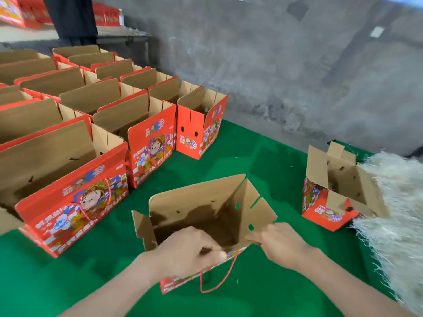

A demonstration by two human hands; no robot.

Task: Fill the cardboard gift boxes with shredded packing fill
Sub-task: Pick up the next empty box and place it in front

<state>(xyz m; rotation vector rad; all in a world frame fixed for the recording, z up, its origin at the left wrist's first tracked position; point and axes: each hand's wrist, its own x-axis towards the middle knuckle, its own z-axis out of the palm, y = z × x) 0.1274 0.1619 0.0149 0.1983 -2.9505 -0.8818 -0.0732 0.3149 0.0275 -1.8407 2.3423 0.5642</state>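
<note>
An open gift box (201,202), brown inside and holding no fill, stands on a green surface (263,161) directly in front of the person. The left hand (190,250) has its grip clamped on the box's near wall. The right hand (281,245) pinches the near right corner flap. At right, pale shredded fill (398,202) is heaped, touching a tilted second box (320,202). Rows of open red boxes (75,202) stand at left.

even soft daylight, faint shadows, slight motion blur throughout, wide-angle bending at the edges.
</note>
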